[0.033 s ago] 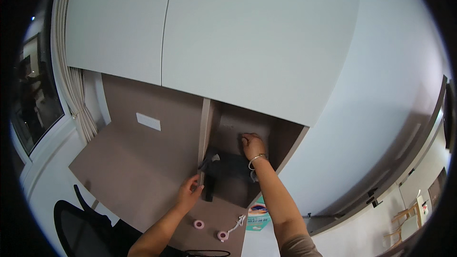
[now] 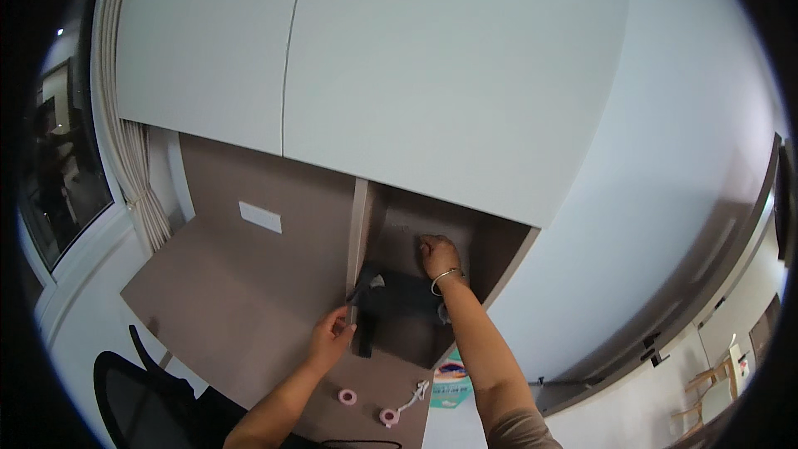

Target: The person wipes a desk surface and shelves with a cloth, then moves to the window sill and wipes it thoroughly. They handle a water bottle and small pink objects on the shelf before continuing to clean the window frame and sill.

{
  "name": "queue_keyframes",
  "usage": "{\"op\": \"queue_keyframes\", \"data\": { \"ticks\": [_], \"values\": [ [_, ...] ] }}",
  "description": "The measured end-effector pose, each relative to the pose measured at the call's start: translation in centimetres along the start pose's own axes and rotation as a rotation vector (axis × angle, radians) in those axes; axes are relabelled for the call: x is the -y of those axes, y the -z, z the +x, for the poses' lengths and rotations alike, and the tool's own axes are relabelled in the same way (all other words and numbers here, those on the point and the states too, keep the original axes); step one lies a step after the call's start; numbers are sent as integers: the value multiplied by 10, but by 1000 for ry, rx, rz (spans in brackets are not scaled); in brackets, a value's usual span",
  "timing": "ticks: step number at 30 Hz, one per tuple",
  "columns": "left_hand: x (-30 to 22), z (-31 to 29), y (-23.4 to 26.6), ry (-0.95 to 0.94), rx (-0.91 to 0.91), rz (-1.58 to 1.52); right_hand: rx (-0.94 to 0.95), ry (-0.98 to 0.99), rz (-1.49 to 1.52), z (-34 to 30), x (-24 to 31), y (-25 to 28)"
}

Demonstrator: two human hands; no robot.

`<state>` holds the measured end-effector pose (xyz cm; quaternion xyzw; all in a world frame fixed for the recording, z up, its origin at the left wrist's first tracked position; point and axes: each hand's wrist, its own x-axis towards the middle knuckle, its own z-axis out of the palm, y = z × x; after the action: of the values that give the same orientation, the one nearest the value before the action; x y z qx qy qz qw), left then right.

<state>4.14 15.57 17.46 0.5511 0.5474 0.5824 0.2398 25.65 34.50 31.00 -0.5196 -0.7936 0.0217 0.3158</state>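
My right hand (image 2: 439, 256) reaches into the open compartment (image 2: 490, 270) under the cabinet. Its fingers are curled into a fist close to the back panel; whatever they hold is hidden. A bracelet circles that wrist. Below the hand lies a dark grey object (image 2: 407, 295) whose kind I cannot make out, partly covered by my forearm. A black upright piece (image 2: 364, 337) stands at its left end. My left hand (image 2: 331, 337) is at the lower front edge of the compartment's left divider (image 2: 357, 233), thumb and fingers on either side of that edge.
Large pale cabinet doors (image 2: 432, 75) hang above. On the brown desk (image 2: 241, 283) lie a pink tape roll (image 2: 347, 397) and another pink roll (image 2: 388, 417) beside a white cord-like strip (image 2: 413, 397). A teal box (image 2: 449, 389) stands beyond the desk's right edge. A black chair (image 2: 141, 403) is at lower left.
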Motion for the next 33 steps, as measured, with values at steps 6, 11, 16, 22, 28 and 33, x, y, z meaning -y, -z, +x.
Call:
{"op": "queue_keyframes", "data": {
  "ticks": [6,11,16,22,28,33],
  "values": [
    [-3,25,-10,85,-86,-168,164,-65,-20,63,-41,-51],
    [-4,44,-11,127,-103,-268,298,77,-168,94,-64,-82],
    [12,55,-17,111,-82,-334,302,20,-229,101,-67,-90],
    [-12,63,-10,44,16,-152,-35,-116,245,36,-35,-20],
    [-11,61,10,268,65,-338,300,-221,907,-165,41,30],
    [-8,60,-4,328,105,-474,794,-476,1096,-341,32,-65]
  ]
}}
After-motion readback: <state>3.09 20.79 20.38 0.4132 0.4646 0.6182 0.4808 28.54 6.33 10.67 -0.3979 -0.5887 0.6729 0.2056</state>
